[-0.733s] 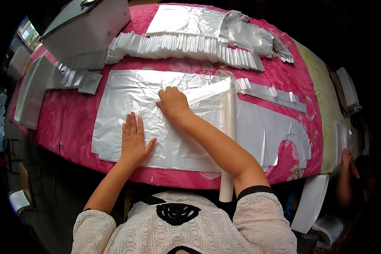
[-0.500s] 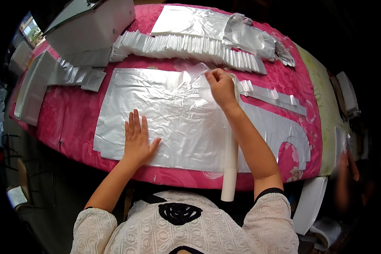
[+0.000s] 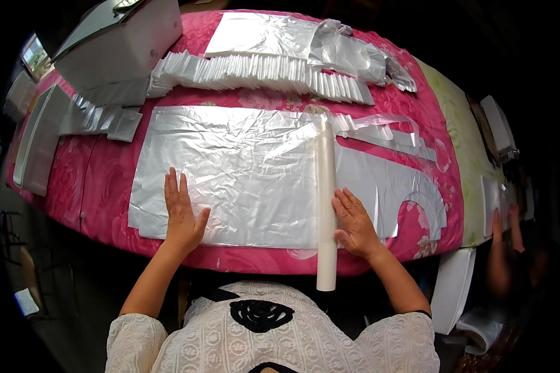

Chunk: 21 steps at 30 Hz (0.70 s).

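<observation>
From the middle of my view, the large white box (image 3: 115, 59) stands at ten o'clock, dark along its upper rim; I can't see what is in it. At nine o'clock sits a smaller pale bin (image 3: 40, 143), tilted, its inside hidden from me, with a folded silvery strip (image 3: 106, 121) lying against its right side. Both rest on the pink flowered cloth (image 3: 115, 186).

The silvery film (image 3: 242, 161) spreads across the centre, reaching toward nine. It lies flat in layers, shiny and finely creased, wrinkled most toward twelve, its lower left edges slightly out of line. Over its right part lies a cream-coloured tube (image 3: 325, 205), smooth and straight, running from one o'clock down to six, where its near end juts past the table edge. Beyond it, at three, continue grey layers with a rounded cut-out (image 3: 379, 180).

My left hand (image 3: 183, 214) is over the film at eight, fingers straight and close together, thumb spread wide, gripping nothing. My right hand (image 3: 353, 224), at four, has its fingers extended and thumb apart; the tips come to the tube's right side without wrapping it. How hard they press, I can't tell.
</observation>
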Available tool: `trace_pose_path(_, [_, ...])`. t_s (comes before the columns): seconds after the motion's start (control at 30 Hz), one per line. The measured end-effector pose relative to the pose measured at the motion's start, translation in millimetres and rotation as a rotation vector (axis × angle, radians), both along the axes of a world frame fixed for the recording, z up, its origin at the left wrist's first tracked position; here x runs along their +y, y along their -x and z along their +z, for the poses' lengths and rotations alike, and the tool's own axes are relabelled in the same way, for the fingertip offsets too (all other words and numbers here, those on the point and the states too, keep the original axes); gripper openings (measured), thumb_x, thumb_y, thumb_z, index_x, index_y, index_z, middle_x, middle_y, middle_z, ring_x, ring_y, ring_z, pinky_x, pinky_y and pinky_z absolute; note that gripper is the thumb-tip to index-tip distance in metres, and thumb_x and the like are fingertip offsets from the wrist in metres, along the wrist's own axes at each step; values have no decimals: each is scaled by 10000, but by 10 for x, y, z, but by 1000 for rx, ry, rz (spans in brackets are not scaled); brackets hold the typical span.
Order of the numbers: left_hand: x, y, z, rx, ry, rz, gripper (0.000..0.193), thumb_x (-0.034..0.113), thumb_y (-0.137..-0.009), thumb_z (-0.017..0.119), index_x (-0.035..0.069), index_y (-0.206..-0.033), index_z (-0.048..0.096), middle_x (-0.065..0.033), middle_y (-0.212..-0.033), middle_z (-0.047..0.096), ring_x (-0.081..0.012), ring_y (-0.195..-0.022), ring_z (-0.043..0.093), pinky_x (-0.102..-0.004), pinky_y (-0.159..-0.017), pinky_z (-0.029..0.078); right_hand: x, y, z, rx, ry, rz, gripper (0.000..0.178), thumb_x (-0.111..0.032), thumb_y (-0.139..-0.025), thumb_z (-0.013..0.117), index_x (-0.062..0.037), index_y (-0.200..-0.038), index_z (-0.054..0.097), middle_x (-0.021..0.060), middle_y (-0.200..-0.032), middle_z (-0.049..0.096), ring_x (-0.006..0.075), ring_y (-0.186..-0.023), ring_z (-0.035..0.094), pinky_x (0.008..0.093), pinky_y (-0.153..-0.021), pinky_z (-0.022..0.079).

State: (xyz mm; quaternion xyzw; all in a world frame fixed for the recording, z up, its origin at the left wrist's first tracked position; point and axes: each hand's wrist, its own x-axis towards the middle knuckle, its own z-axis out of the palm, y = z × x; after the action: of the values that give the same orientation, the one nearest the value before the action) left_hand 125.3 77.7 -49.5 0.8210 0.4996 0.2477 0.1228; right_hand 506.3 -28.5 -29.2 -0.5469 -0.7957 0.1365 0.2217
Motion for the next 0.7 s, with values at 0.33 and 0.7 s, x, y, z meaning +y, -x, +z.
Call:
trace_pose_path(0.33, [-144,292,162,-78,21,12,734,476,-924,374,-5,-1423,131,-227,-1488,59,-394,-1375,47,-492,-1096,72,495,2008,434,558,205,903,427,-349,-893,520,-17,-1157,570,146,-1203,560,302,-1215,446,394,-1006,355])
trace_pose_path(0.7, [-672,845,368,-144,240,161,729,388,-869,533,-49,-1366,228,-251,-1328,306,-361,-1196,371,-437,-1001,305,1666,2416,-80,55,-244,635,465,-355,-860,529,-85,-1240,513,105,-1313,474,295,-1312,311,455,-1093,197])
